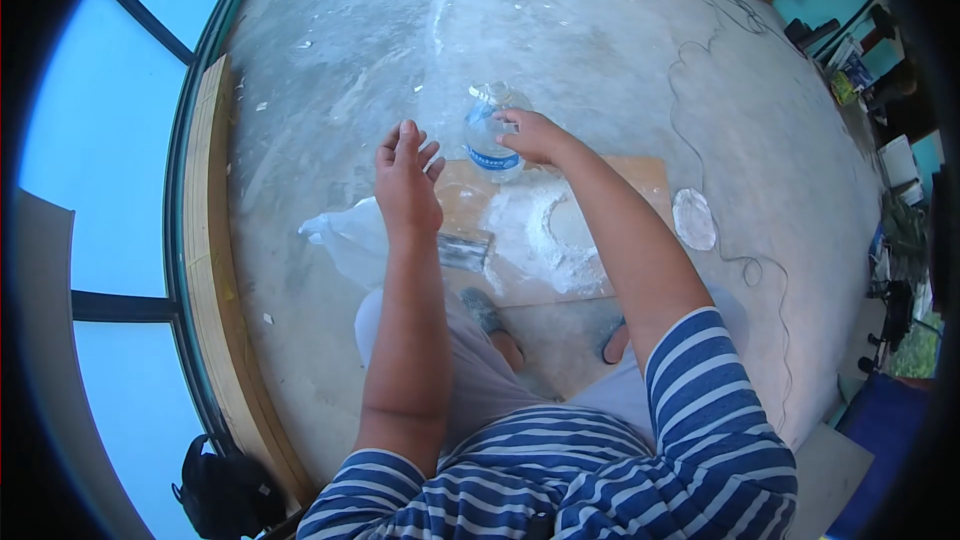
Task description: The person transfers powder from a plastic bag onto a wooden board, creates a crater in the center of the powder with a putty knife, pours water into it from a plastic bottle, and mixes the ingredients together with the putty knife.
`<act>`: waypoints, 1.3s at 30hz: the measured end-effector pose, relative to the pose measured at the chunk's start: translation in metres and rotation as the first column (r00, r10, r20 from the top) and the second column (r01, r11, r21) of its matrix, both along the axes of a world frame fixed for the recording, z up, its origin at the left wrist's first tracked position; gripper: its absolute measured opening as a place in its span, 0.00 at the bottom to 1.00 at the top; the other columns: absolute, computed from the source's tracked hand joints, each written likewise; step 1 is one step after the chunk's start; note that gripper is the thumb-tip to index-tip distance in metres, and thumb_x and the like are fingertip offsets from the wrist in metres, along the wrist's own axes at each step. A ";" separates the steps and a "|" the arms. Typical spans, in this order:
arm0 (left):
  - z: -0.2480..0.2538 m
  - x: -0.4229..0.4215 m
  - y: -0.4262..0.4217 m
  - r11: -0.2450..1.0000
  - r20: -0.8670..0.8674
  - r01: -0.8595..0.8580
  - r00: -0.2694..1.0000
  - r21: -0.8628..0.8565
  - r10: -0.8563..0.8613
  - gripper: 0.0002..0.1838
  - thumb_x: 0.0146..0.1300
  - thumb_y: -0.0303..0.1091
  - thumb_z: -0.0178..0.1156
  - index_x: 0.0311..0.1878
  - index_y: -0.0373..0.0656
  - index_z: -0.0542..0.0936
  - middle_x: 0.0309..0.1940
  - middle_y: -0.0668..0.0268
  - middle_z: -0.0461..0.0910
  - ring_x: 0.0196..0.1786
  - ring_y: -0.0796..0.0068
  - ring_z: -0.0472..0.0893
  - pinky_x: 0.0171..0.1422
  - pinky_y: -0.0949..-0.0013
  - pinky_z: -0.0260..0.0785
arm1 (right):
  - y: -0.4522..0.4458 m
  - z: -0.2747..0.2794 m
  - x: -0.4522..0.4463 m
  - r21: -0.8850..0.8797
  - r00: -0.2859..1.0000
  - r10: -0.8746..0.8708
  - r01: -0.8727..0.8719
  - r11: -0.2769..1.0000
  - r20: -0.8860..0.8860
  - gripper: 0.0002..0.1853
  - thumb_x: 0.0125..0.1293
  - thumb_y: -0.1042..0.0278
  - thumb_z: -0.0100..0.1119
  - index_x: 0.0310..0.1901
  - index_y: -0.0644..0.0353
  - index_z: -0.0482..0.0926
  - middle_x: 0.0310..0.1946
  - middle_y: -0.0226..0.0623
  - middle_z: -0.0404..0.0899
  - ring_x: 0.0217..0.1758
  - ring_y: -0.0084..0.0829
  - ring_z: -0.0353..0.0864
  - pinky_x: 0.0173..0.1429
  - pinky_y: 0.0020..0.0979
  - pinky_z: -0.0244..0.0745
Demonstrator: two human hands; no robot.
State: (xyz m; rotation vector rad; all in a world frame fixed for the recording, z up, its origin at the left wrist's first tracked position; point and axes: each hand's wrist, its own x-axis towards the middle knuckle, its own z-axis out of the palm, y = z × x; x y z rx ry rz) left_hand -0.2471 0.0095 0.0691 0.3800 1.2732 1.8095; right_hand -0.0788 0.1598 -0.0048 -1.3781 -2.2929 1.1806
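Note:
My right hand is closed on the side of a clear plastic water bottle with a blue label. The bottle is at the far edge of a wooden board; I cannot tell whether it touches the floor. To the left of it my left hand is raised with nothing in it, fingers loosely curled and apart. White powder lies on the board, heaped in a ring around a hollow and partly covered by my right forearm. A flat metal blade rests at the board's left side.
A white plastic bag is left of the board. A pale, crumpled-looking round item and a thin cable lie on the floor to the right. Long timber beams line the windows, near a black bag.

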 end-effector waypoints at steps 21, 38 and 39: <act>-0.237 -0.145 -0.225 0.625 -0.505 -0.134 0.727 -0.769 -0.465 0.33 0.60 0.53 0.66 0.58 0.33 0.79 0.53 0.44 0.82 0.57 0.49 0.81 0.61 0.57 0.72 | -0.142 0.010 0.385 -0.122 0.771 -0.551 0.610 0.783 0.319 0.15 0.69 0.54 0.60 0.38 0.60 0.80 0.30 0.34 0.80 0.31 0.25 0.80 0.36 0.29 0.77; -0.450 -0.065 -0.348 0.157 -0.092 0.102 0.469 -0.982 -0.879 0.27 0.53 0.45 0.68 0.47 0.29 0.78 0.45 0.40 0.82 0.51 0.43 0.82 0.54 0.51 0.75 | -0.150 -0.001 0.365 -0.139 0.750 -0.500 0.603 0.785 0.434 0.19 0.63 0.57 0.66 0.49 0.60 0.82 0.37 0.39 0.83 0.30 0.29 0.83 0.32 0.34 0.79; -0.447 -0.064 -0.343 0.145 -0.080 0.109 0.456 -0.983 -0.886 0.27 0.53 0.45 0.68 0.47 0.29 0.78 0.44 0.41 0.82 0.51 0.43 0.82 0.53 0.51 0.75 | -0.148 -0.010 0.367 -0.033 0.790 -0.423 0.486 0.873 0.444 0.21 0.62 0.56 0.68 0.50 0.62 0.81 0.39 0.41 0.84 0.30 0.31 0.84 0.34 0.34 0.79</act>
